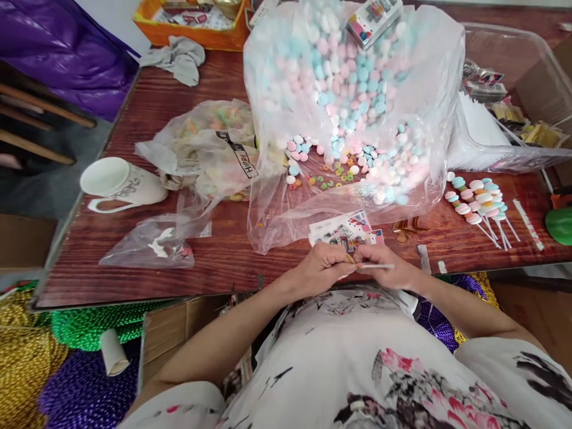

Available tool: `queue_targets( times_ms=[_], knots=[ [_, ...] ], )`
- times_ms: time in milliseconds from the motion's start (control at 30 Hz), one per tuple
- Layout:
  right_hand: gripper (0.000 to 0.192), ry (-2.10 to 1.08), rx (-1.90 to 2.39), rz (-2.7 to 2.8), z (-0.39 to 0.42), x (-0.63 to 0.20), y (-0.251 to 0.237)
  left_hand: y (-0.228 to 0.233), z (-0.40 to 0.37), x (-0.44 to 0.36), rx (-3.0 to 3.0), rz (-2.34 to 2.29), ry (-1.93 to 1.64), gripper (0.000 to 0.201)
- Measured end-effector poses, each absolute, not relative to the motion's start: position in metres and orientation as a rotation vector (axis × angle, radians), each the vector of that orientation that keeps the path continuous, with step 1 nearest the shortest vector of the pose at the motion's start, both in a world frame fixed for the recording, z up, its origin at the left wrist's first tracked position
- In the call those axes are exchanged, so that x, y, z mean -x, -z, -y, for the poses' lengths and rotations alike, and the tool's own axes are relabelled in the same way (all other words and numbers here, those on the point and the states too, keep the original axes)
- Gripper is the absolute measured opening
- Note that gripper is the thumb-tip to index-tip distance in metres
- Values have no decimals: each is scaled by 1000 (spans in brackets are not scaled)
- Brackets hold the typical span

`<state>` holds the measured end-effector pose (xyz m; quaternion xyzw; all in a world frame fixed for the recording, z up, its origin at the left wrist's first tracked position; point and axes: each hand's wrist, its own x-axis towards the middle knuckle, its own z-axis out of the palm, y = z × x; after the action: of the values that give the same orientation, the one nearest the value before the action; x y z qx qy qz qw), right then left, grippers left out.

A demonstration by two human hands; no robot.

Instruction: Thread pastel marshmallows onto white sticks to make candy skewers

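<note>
Both sets of fingers meet at the near edge of the table (187, 262), close to the body where fine work is easy. The right hand (388, 269) pinches a thin white stick (378, 266) level; the left hand (322, 268) is clenched on something small at its tip, too hidden to name. Just beyond lie printed cards (344, 229). The big bag of pastel candies (353, 101) gapes toward the hands, and finished candy sticks (476, 199) rest to the right.

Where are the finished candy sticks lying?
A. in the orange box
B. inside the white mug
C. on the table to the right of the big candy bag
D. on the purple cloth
C: the finished candy sticks lie in a small bunch on the wooden table, right of the big candy bag.
</note>
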<state>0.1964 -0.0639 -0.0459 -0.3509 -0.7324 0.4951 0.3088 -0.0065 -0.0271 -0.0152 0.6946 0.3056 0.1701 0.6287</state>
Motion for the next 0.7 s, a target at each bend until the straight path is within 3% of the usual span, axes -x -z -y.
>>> queue_targets(
  times_ms=[100, 167, 400, 700],
  knots=[
    [15, -444, 659, 2400, 70, -197, 39, 15, 24, 10, -1180, -707, -62, 24],
    [18, -139, 471, 2450, 73, -195, 36, 17, 24, 12, -960, -696, 122, 21],
    [17, -104, 166, 2413, 66, -187, 27, 18, 13, 13, -871, -522, 438, 22],
    [11, 87, 254, 2561, 64, -182, 14, -6, -12, 4, -1511, -331, 445, 36]
  ],
)
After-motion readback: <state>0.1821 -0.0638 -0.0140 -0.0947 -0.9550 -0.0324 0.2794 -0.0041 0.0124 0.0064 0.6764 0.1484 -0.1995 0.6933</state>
